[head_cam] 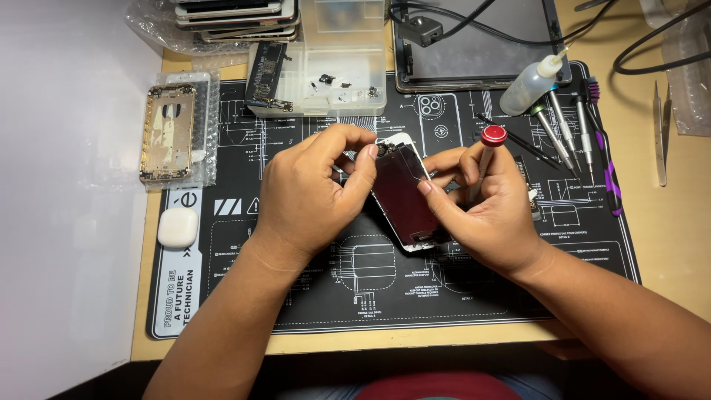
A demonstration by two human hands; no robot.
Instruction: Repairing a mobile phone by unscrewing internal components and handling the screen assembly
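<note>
A white-framed phone screen panel with a dark back is held tilted above a black repair mat. My left hand pinches the panel's top edge with thumb and fingertips, where small parts sit. My right hand steadies the panel's right side with its fingers. Tucked upright in that same hand is a red-capped screwdriver.
A gold phone housing lies on bubble wrap at the left. A white earbud case sits below it. A clear parts tray is at the back, with a squeeze bottle, several screwdrivers and tweezers to the right.
</note>
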